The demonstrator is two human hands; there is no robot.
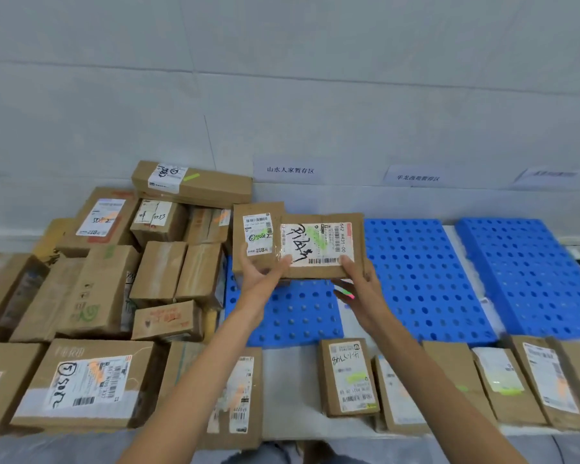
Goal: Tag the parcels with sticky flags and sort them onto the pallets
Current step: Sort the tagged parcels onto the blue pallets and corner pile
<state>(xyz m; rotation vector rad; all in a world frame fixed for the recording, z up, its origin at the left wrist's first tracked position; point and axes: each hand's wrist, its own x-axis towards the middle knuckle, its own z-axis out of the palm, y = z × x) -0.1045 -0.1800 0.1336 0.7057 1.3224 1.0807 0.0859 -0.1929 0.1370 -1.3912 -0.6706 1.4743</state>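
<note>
Against grey wall [282, 78]: blue pallets [422, 279], paper signs [290, 170], held parcel [318, 246].

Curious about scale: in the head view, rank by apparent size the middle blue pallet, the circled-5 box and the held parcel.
1. middle blue pallet
2. circled-5 box, close behind, partly because it lies nearer the camera
3. held parcel, clearly smallest
</note>
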